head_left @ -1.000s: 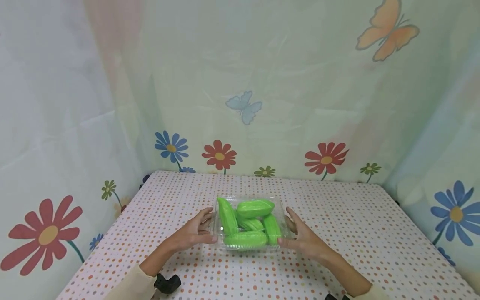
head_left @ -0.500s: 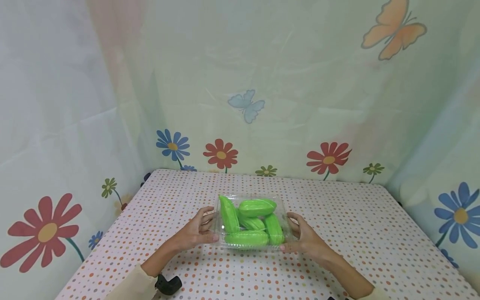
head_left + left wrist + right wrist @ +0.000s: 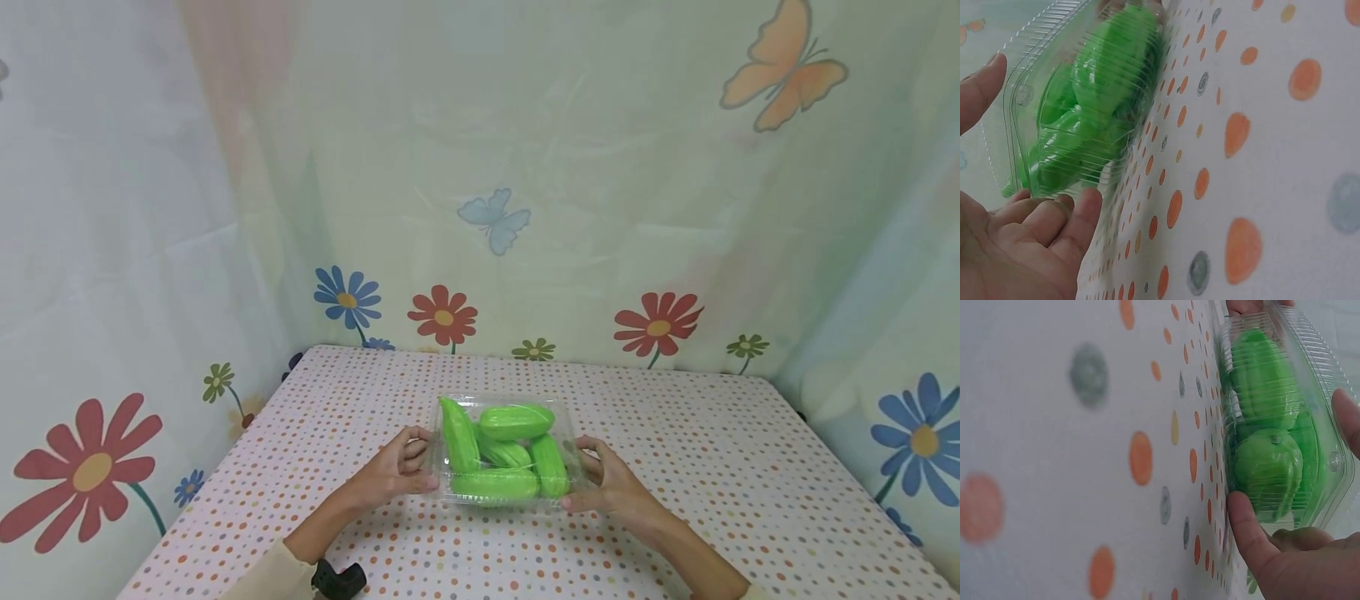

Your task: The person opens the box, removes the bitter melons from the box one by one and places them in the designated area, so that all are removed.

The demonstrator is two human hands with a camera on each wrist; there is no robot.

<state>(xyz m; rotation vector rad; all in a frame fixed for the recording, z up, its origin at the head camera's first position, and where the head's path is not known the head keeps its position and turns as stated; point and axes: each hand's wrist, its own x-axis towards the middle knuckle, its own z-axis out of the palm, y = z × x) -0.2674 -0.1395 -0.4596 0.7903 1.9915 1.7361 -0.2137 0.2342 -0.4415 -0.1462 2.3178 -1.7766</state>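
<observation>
A person's left hand (image 3: 390, 472) and right hand (image 3: 613, 490) grasp opposite sides of a clear box (image 3: 487, 502) holding five green vegetables (image 3: 516, 422), a dotted desk (image 3: 450, 558) beneath.

The middle vegetable (image 3: 505, 454) in the box (image 3: 1024, 95) is partly hidden by the others. The wrist views crop the left hand (image 3: 1025, 247) and right hand (image 3: 1310, 569). The head view cuts off the worktop's near edge (image 3: 480, 567); a dark thing (image 3: 295, 361) by its far left corner is too small to identify.

- Left hand (image 3: 390, 471) lower centre-left, fingers (image 3: 1088, 212) bent, thumb (image 3: 984, 92) apart
- Right hand (image 3: 611, 485) lower centre-right, mirrored
- Forearms (image 3: 324, 523) slanting in from bottom edge
</observation>
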